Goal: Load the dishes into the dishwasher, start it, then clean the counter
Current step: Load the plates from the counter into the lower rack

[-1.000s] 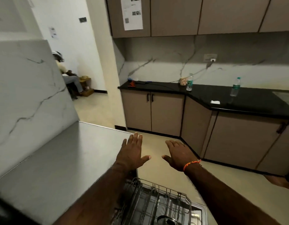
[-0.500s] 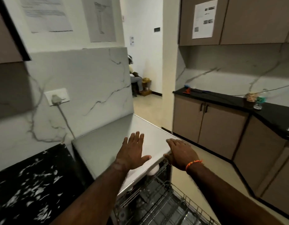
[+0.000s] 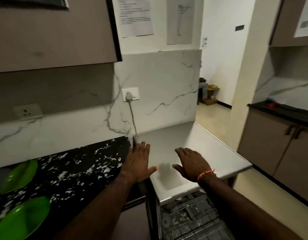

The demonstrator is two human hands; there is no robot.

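Here, the person is holding both hands out, palms down, over the steel top of the dishwasher. The left hand is hovering above the top's left edge, where it meets the black speckled desk, with its fingers straight and close together and its thumb sticking out to the right; nothing is in it. The right hand is hanging over the middle of the steel top with its fingers spread loosely and slightly bent, also carrying nothing, and an orange thread band is circling its wrist. Whether either palm is actually touching the steel cannot be told. Below the front edge of the top, the dishwasher's wire rack is showing, pulled out, between the two forearms; what it is holding is too blurred to make out. Two green plates are lying on the desk at the far left, well apart from the hands, one behind the other. On the marble wall behind, a plug is sitting in a white socket, its cable dropping behind the dishwasher's back corner. Printed sheets are hanging on the wall above.
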